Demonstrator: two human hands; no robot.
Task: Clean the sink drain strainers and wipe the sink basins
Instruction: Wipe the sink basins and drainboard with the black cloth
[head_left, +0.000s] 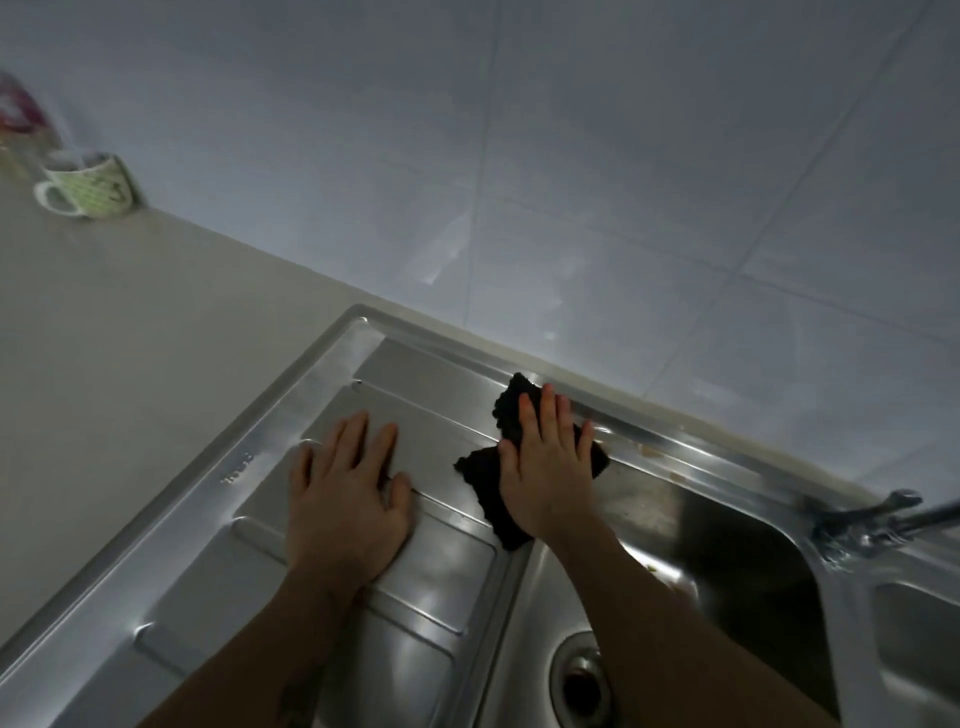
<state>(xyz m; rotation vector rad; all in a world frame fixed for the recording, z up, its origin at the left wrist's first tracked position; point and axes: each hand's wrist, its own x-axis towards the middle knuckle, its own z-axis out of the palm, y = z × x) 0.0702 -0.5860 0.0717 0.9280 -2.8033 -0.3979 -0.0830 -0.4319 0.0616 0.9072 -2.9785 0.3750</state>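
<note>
My right hand (548, 467) presses flat on a black cloth (483, 475) lying on the steel drainboard (431, 395), at the far corner beside the basin. My left hand (345, 499) lies flat and open on the drainboard's ribs, a little to the left, holding nothing. The steel sink basin (727, 540) is to the right, with brownish specks on its back ledge and wall. Its round drain opening (579, 680) shows at the bottom, dark inside; I cannot tell whether a strainer sits in it.
A chrome tap (872, 519) stands on the sink's back ledge at the right. A second basin's edge (914, 623) shows at far right. A green patterned mug (96, 184) stands on the beige counter (130, 338) far left. White tiled wall behind.
</note>
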